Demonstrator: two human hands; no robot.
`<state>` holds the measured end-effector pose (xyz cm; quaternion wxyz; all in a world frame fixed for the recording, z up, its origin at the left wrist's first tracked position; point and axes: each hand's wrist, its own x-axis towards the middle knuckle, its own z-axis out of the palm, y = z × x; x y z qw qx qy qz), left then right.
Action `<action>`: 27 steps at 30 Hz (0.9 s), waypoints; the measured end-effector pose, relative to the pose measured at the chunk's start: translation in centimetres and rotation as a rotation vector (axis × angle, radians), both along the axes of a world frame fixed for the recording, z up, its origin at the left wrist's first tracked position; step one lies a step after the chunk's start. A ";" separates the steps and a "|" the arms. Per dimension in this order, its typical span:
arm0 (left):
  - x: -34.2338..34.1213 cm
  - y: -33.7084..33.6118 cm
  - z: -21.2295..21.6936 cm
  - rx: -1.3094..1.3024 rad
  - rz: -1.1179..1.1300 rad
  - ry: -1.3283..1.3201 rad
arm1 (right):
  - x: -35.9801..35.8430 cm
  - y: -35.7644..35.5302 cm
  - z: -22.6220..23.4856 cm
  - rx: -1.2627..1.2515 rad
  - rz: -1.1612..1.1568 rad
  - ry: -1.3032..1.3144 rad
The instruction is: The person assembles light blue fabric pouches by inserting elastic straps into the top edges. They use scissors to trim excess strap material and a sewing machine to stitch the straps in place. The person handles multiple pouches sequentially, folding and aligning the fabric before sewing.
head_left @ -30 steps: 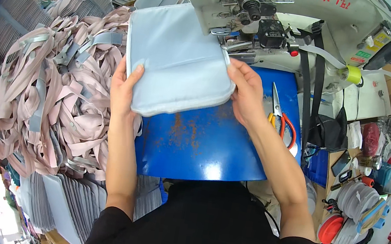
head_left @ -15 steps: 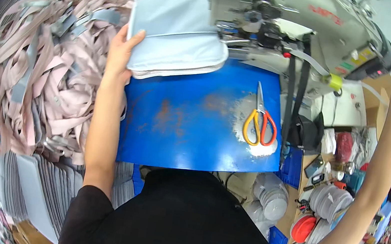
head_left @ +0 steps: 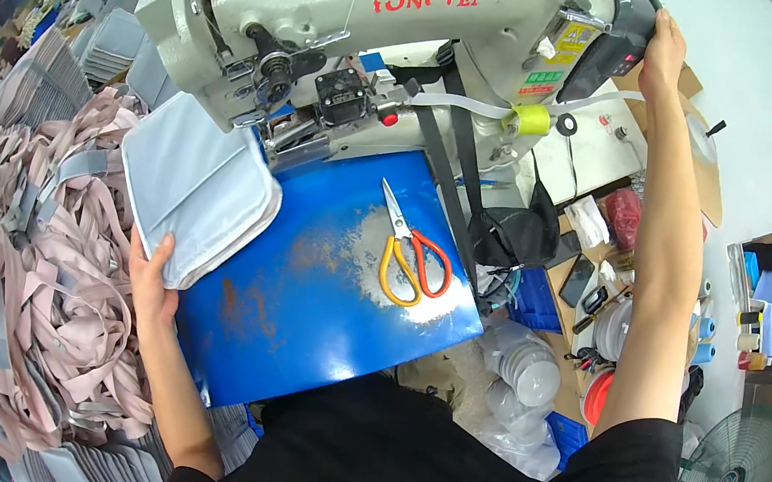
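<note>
My left hand (head_left: 152,281) is closed on the near edge of a light grey-blue fabric pouch (head_left: 198,193), thumb on top and fingers underneath. The pouch is flat, with rounded corners and a seam across it, and its far edge lies by the needle area of a sewing machine (head_left: 350,11). At the machine's right end, my right hand (head_left: 665,58) grips the dark handwheel end (head_left: 641,5); its fingers are partly hidden behind the rim. Scissors (head_left: 408,259) with one yellow and one red-orange handle lie on the blue work surface (head_left: 299,358).
Pinkish straps (head_left: 46,310) are heaped at the left, with stacks of grey fabric pieces (head_left: 25,82) beyond. White tape runs through a yellow roll (head_left: 528,120). A phone (head_left: 576,280) and plastic-wrapped rolls (head_left: 526,372) sit at the right. A fan (head_left: 730,480) stands farther right.
The view has turned, showing more of the machine. My right hand, raised with fingers spread before, now rests on the machine's right end. My left hand still holds the pouch, now angled differently.
</note>
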<state>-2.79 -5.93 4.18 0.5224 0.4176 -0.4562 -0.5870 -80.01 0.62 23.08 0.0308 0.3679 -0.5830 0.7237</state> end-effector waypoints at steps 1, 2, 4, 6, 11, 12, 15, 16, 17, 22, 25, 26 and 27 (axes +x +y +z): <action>1.0 -0.1 -1.7 0.018 0.012 0.006 | 0.8 0.2 0.2 -0.017 0.009 -0.004; 2.5 -0.1 -3.7 0.044 0.037 0.006 | 2.4 0.6 0.1 0.048 -0.054 0.040; 4.2 1.3 -6.0 0.048 0.079 -0.014 | 7.8 2.3 -0.3 0.180 -0.158 0.136; 5.7 2.7 -6.7 0.081 0.138 -0.020 | 11.1 5.1 -4.0 0.090 -0.304 0.526; 4.4 2.6 -5.9 0.023 0.120 -0.045 | 35.8 13.9 -13.7 0.733 0.322 0.761; 4.0 2.4 -5.9 0.024 0.112 0.005 | 37.6 14.2 -14.8 0.845 0.397 0.723; 4.0 2.8 -6.3 0.044 0.139 0.003 | 38.8 13.7 -16.9 1.101 0.575 0.502; 4.0 3.0 -6.1 0.044 0.143 0.010 | 38.5 13.3 -17.0 1.177 0.618 0.412; 4.2 3.1 -5.9 0.045 0.144 0.017 | 38.1 12.8 -16.6 1.239 0.653 0.402; 4.1 3.2 -5.7 0.049 0.147 -0.002 | 40.1 11.5 -18.9 0.996 0.967 -0.167; 4.2 3.1 -5.8 0.043 0.145 0.009 | 44.2 6.9 -17.4 1.145 0.762 0.455; 4.1 3.1 -5.5 0.036 0.132 0.004 | 44.8 5.6 -17.9 1.060 0.762 0.472; 4.1 3.1 -5.6 0.047 0.128 0.003 | 45.2 4.5 -18.5 0.977 0.760 0.486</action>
